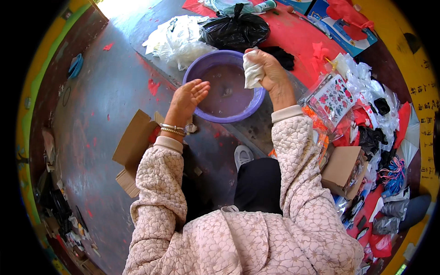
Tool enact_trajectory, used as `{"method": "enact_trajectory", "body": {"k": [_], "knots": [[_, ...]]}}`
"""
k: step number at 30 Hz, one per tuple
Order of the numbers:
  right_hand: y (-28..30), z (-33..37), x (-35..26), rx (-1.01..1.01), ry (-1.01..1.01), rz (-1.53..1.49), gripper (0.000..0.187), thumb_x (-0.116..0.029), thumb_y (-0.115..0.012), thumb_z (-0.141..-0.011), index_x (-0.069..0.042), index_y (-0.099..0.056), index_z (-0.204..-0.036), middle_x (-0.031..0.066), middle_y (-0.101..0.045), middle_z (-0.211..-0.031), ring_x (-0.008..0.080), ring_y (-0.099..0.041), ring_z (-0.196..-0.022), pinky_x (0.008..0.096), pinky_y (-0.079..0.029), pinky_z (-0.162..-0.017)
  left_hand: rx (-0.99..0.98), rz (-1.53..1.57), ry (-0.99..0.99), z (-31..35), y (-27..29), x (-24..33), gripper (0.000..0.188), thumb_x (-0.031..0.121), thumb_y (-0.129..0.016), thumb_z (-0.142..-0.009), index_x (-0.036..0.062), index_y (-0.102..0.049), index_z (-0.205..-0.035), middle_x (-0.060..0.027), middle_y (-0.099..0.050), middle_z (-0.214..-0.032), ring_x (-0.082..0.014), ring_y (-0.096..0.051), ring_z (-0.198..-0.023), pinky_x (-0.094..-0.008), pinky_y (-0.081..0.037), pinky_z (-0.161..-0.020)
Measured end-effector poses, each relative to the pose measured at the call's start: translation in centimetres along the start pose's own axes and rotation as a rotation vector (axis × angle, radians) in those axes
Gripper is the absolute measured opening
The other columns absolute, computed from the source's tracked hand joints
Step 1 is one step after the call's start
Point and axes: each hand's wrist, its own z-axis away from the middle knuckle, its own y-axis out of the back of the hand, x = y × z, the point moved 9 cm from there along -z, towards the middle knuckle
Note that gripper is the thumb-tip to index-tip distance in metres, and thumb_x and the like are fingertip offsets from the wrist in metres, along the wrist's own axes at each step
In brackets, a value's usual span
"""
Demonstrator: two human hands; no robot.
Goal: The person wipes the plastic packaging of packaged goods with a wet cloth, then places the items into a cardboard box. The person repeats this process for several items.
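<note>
The right hand grips a white cloth above the right rim of the basin; the left hand, fingers open, looks empty near the left rim. Best keep the cloth well inside, so drips land in the water, whose murk probably hides the bottom.

From the wearer's head, the one view looks steeply down and forward, over the pink top, nearest the lens, to the left hand, right hand and purple basin farther off. Its wide fisheye bends the yellow wall along the right rim.
</note>
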Motion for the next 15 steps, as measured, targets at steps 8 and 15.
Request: {"method": "enact_trajectory", "body": {"k": [8, 15], "knots": [[-0.1, 0.2, 3.5, 0.285, 0.671, 1.429, 0.024, 0.001, -0.053, -0.071, -0.005, -0.051, -0.094, 0.0150, -0.058, -0.085, 0.0360, -0.057, -0.079, 0.0419, -0.046, -0.069, 0.022, 0.020, 0.115, -0.1, 1.5, -2.9, 0.026, 0.015, -0.054, -0.087, -0.0002, -0.052, -0.108, -0.0163, -0.060, -0.104, -0.0247, -0.060, -0.090, -0.0331, -0.050, -0.081], [4.0, -0.7, 17.3, -0.284, -0.167, 2.004, 0.021, -0.009, -0.057, -0.073, -0.006, -0.063, -0.093, 0.0177, -0.063, -0.097, 0.0337, -0.059, -0.096, 0.0449, -0.047, -0.078, -0.084, -0.014, 0.152, 0.5, -1.3, -4.6, 0.020, 0.011, -0.049, -0.088, 0.0047, -0.054, -0.106, -0.0080, -0.061, -0.099, -0.0183, -0.059, -0.090, -0.0323, -0.049, -0.080]]}}
